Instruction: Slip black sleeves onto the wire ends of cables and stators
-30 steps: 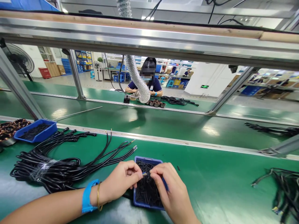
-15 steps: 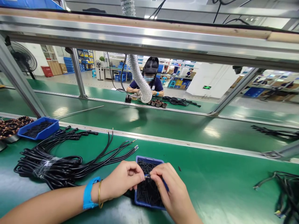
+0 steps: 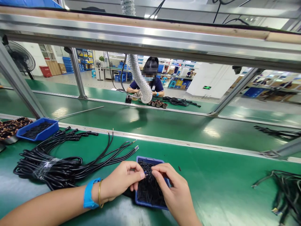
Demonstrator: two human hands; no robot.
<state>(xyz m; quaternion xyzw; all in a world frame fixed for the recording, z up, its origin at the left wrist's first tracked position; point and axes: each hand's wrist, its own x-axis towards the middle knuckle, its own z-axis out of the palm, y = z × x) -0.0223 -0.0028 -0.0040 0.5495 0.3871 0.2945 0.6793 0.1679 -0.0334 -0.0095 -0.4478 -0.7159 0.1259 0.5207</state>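
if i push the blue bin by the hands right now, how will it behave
The bin probably won't roll or tip easily, as it sits flat and looks wide. It may slide readily over the glossy tabletop. Its loose black pieces could shift or spill, since its top is open.

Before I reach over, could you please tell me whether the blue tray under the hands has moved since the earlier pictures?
No, the blue tray has kept its place against the metal strip behind it.

Bright overhead light, white glare on green tabletop (image 3: 164,125), edges stretched, right-hand cables (image 3: 285,191) softly blurred
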